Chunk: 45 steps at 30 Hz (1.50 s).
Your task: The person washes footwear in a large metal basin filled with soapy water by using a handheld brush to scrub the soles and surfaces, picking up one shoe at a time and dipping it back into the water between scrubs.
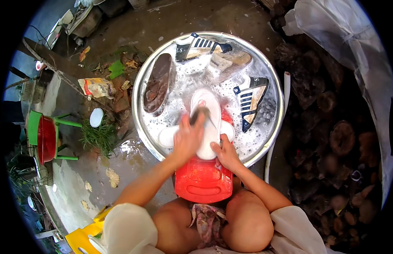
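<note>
A round metal basin (pixel 280 95) of soapy water stands before me. A white flip-flop (pixel 209 143) rests over a red plastic washboard (pixel 203 181), and my right hand (pixel 227 153) grips its lower edge. My left hand (pixel 189 136), blurred, is over the sole with a dark brush (pixel 199 115), whose kind is hard to tell. Another white sandal (pixel 168 136) lies crosswise underneath. In the suds are a brown sandal (pixel 157 84) at left, a blue and white striped sandal (pixel 202 47) at the top, its match (pixel 252 101) at right, and a beige sandal (pixel 236 60).
Left of the basin are a detergent or softener pouch (pixel 97 88), a white lid (pixel 96 117) on grass and a green stool (pixel 67 120) by a red basin (pixel 46 139). A white pipe (pixel 287 85) and stacked firewood (pixel 342 138) are at right.
</note>
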Motion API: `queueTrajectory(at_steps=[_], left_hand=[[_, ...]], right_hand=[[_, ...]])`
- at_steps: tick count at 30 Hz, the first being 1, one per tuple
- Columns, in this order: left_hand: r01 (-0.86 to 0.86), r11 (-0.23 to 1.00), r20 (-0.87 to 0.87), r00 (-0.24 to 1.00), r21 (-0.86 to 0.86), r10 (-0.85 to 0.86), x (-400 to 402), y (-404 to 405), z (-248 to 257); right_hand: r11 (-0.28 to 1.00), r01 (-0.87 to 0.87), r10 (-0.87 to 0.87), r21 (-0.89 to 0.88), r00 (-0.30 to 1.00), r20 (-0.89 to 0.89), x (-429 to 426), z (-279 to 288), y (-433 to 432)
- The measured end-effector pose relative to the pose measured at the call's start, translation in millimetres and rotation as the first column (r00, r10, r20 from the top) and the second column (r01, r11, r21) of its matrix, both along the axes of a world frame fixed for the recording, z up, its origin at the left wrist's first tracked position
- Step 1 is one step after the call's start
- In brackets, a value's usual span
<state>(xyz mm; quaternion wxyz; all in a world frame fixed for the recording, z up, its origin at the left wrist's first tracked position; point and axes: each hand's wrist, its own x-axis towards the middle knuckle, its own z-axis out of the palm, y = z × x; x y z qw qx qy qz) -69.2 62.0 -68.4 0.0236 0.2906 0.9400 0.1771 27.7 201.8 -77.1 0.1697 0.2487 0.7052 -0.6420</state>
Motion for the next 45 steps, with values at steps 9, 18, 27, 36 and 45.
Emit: queueTrajectory(at_steps=[9,18,27,36,45], left_hand=[[-0.268,0.963,0.339,0.906,-0.002,0.253,4.3,-6.9,3.8],[0.08,0.997,0.107,0.991,0.021,-0.081,-8.7,11.2,2.4],[0.058,0.996,0.066,0.996,0.065,-0.062,-7.2,18.4,-10.0],[-0.261,0.874,0.432,0.9,0.411,0.065,-48.4,-2.5,-50.2],[0.004,0.998,0.37,0.928,0.066,-0.028,17.3,12.1,26.7]], right_hand=[[0.989,0.029,-0.014,0.143,0.994,-0.104,2.9,-27.6,13.6],[0.907,0.165,-0.038,0.388,0.949,-0.314,-34.7,-27.0,52.8],[0.677,0.67,-0.668,-0.304,0.733,0.126,-89.9,-65.6,82.9],[0.908,-0.18,0.385,0.379,0.717,-0.582,-18.4,-3.6,19.1],[0.774,-0.049,0.526,0.632,0.605,-0.598,11.0,-26.0,30.8]])
